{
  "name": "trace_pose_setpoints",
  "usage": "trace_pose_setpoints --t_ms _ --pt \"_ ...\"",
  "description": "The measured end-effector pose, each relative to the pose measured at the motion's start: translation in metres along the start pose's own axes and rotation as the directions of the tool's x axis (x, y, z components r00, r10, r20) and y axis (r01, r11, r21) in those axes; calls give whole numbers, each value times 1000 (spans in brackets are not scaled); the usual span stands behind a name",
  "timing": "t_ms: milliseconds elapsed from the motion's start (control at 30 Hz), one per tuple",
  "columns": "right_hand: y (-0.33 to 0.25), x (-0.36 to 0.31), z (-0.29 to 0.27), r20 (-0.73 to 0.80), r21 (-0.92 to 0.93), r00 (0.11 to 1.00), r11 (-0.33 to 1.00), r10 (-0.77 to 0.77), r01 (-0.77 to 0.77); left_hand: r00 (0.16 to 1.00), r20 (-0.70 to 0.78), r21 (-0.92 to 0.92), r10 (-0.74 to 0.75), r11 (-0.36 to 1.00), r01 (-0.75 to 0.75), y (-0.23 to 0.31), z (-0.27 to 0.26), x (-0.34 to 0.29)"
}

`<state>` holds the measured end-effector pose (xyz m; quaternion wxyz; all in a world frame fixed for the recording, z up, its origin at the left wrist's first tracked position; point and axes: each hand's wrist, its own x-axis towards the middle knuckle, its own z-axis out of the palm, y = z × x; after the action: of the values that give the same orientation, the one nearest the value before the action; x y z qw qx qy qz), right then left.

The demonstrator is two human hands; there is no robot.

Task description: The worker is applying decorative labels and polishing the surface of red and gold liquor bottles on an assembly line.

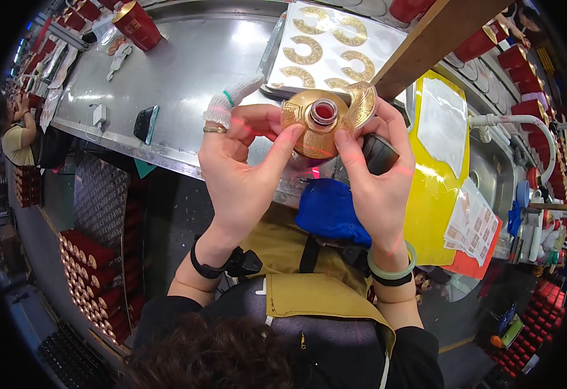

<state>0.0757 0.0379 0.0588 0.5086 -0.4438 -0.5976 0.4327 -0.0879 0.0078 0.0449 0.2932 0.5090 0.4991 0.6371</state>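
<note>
Between my two hands is a bottle [312,142] with a gold shoulder and a round open neck, red inside, its mouth tilted toward me. My left hand [241,162] is closed on the bottle's left side, thumb on the shoulder. A white knitted cover [235,100] with a green band sits on one of its fingers. My right hand [384,175] presses its thumb on the shoulder, and its fingers hold a patterned gold curved label [362,106], whose end stands up from the bottle. Beside the right palm is a dark rounded object [380,154], kind unclear.
A white sheet of gold C-shaped labels [332,48] lies beyond my hands on the metal table [193,61]. A wooden beam [432,48] slants at right, above a yellow board [440,194]. A phone [146,124] and a red vessel [136,26] are leftward. Blue cloth [332,211] hangs below.
</note>
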Motion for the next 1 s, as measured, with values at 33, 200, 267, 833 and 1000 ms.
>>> trace_pose_setpoints --t_ms 33,200,267,833,1000 --pt "0 0 0 0 -3 1000 1000 5 -5 1000 0 -4 -5 1000 5 0 0 0" --pt "3 0 0 -1 -25 1000 999 -24 24 1000 -18 -27 -10 1000 9 -1 1 0" --pt "2 0 0 0 -45 999 998 -41 41 1000 -13 -27 -18 999 18 0 0 0" --pt "0 -1 1 4 0 1000 1000 -1 1 1000 -2 -26 -13 1000 12 -1 -1 0" --pt "0 -1 0 2 -6 1000 1000 -8 8 1000 -9 -20 -20 1000 20 0 0 1"
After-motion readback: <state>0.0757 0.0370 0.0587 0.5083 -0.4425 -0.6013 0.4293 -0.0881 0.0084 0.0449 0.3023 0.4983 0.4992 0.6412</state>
